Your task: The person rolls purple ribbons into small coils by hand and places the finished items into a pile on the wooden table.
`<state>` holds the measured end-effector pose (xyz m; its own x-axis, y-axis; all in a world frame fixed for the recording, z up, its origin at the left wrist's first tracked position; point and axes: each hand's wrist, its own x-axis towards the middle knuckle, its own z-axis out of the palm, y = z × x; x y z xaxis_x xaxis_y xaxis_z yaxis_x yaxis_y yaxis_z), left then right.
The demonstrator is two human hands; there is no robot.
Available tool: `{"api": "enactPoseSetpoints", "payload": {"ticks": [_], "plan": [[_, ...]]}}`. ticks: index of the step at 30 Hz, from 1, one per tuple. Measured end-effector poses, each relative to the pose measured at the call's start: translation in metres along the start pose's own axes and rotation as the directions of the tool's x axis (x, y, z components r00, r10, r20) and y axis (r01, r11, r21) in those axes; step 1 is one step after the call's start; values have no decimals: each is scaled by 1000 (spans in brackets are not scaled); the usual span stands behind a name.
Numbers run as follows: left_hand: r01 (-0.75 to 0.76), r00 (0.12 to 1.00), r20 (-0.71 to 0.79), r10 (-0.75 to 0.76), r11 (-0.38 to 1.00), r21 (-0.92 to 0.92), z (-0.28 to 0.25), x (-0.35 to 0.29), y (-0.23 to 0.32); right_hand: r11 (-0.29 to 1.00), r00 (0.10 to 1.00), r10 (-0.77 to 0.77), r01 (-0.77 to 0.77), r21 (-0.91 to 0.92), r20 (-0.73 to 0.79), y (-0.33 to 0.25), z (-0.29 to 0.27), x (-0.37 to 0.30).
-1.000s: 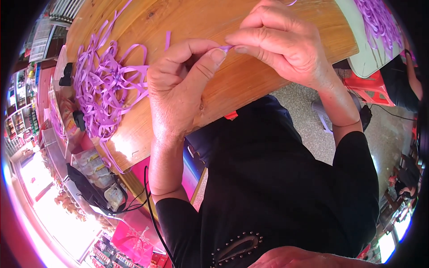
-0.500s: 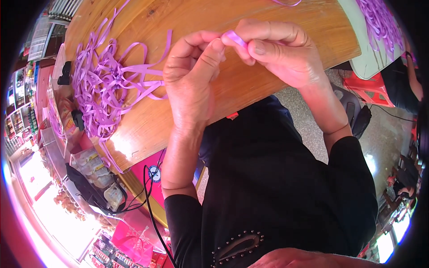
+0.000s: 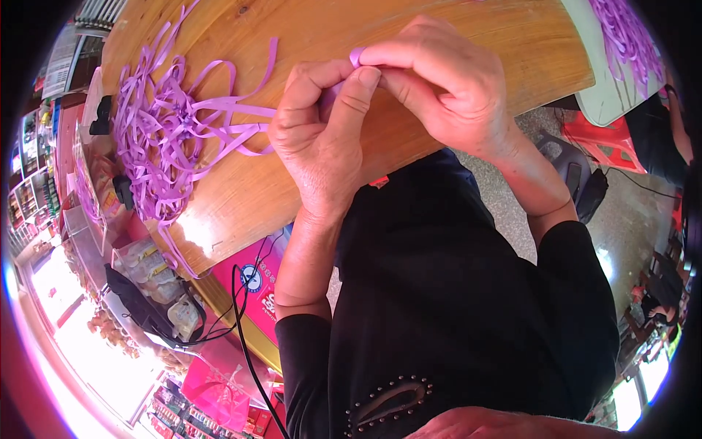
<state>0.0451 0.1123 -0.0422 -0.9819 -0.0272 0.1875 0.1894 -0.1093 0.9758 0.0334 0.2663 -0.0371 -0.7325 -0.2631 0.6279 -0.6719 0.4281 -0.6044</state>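
Between my two hands, raised over the wooden table (image 3: 307,29), is a short loop of shiny purple ribbon (image 3: 357,56). My left hand (image 3: 319,132) pinches it between thumb and bent fingers. My right hand (image 3: 450,84) meets it from the other side, thumb and forefinger closed at the loop. The fingers cover most of the ribbon between them. From behind my left hand, ribbon strands run left to a tangled heap of purple ribbon (image 3: 157,139) on the table's left part.
At the upper right, another bunch of purple ribbon (image 3: 625,40) hangs on a pale green surface (image 3: 601,102). Beyond the table edge stand a red plastic stool (image 3: 599,139) and a person in dark clothes. A black cable (image 3: 241,322) hangs at the lower left near a pink box (image 3: 252,282).
My hands have come closer together, the right one shifting left and its fingers curling in. Less of the ribbon shows between them now.
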Motion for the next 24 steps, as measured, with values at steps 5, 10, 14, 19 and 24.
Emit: {"api": "enactPoseSetpoints", "payload": {"ticks": [5,10,14,19,24], "plan": [[8,999,32,-5,996,-93,3,-5,13,809,954,291,-286,514,73,-6,-3,0],[105,993,63,-98,987,-122,-1,-8,24,739,965,215,-261,622,150,-6,-8,2],[-23,999,34,21,998,61,-3,-9,21,975,974,-209,214,-60,85,-7,-17,10],[44,996,67,-55,986,158,-14,-8,24,981,954,-176,191,-38,242,-27,-39,34],[438,887,149,-437,898,26,-18,-2,43,751,740,-623,656,-69,252,-5,-28,46]]}}
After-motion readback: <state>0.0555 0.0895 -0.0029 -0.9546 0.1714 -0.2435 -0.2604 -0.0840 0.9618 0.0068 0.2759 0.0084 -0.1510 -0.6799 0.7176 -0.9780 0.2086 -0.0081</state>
